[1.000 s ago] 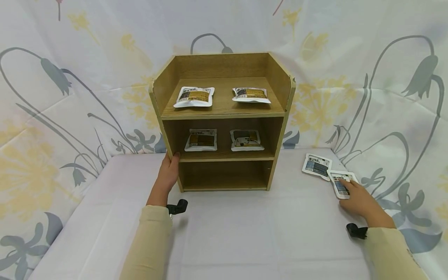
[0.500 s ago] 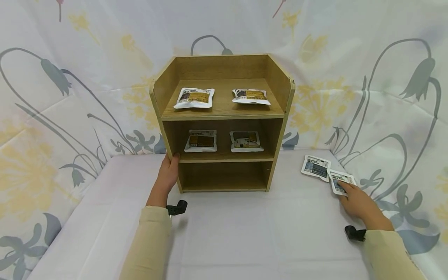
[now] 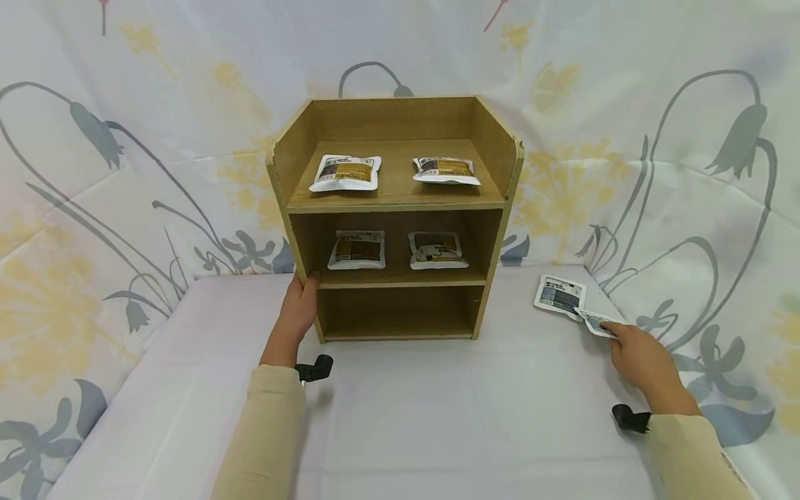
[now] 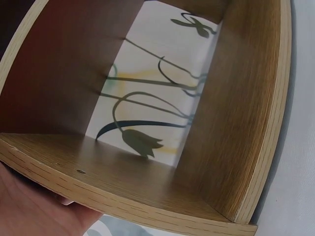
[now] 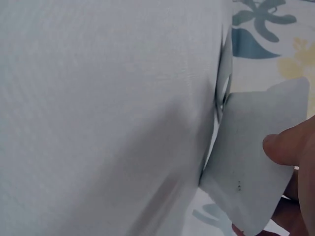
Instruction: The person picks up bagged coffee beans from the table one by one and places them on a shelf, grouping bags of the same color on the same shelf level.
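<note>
Head view: right hand [image 3: 637, 355] pinching pouch [image 3: 598, 323]

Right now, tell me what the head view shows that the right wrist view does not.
Only the head view shows the wooden shelf, four pouches on its upper two levels, the left hand holding its left side, and a second pouch flat on the table. Only the right wrist view shows the plain white underside of the lifted pouch with a fingertip on it. Both show the right hand pinching that pouch above the white cloth.
</note>
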Demonstrator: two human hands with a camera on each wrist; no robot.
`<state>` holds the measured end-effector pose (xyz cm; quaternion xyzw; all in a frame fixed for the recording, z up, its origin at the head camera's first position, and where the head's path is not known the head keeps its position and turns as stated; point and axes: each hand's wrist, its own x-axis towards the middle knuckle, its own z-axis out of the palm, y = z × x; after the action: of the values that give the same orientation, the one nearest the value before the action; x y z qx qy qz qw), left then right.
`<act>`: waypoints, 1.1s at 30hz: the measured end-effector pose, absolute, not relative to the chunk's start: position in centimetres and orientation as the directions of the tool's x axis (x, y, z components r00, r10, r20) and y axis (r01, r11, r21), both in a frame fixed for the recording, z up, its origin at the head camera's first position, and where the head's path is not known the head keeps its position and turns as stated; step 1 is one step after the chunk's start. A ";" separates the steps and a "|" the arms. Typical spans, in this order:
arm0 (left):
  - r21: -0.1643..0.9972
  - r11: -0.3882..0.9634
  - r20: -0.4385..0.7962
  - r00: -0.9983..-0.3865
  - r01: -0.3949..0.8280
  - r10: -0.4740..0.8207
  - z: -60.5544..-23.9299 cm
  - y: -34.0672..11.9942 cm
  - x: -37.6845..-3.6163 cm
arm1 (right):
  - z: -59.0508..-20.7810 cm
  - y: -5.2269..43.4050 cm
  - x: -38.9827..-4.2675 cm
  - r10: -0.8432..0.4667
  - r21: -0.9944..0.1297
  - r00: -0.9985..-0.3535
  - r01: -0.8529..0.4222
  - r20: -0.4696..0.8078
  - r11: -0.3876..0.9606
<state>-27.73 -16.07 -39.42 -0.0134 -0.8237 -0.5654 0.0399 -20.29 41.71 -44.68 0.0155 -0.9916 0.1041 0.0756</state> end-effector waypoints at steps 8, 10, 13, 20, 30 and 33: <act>0.934 0.351 0.074 -0.997 0.066 -0.010 -39.4 -16.0 -27.6 | -43.9 40.6 -19.5 -0.019 -0.207 -0.976 -0.066 0.218 0.976; 0.932 0.354 0.081 -0.997 0.073 -0.008 -39.4 -16.0 -27.7 | -43.7 40.3 -19.3 -0.015 -0.208 -0.972 -0.065 0.233 0.976; 0.929 0.361 0.094 -0.996 0.085 -0.006 -39.5 -16.1 -27.9 | -43.5 39.8 -19.2 -0.013 -0.211 -0.971 -0.065 0.241 0.975; 0.925 0.373 0.082 -0.997 0.072 -0.011 -39.3 -16.2 -27.8 | -43.4 38.9 -18.8 -0.036 -0.207 -0.967 -0.090 0.250 0.974; 0.929 0.360 0.094 -0.996 0.086 -0.005 -39.4 -16.2 -27.8 | -41.6 37.1 -18.3 -0.067 -0.209 -0.969 -0.119 0.239 0.971; 0.929 0.357 0.102 -0.995 0.096 0.004 -39.6 -16.3 -27.9 | -41.1 36.5 -18.2 -0.083 -0.202 -0.967 -0.134 0.241 0.970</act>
<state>-27.88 -16.28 -39.63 -0.0303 -0.8227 -0.5662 0.0410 -18.18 36.54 -41.15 0.0552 -0.9857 0.1089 0.1163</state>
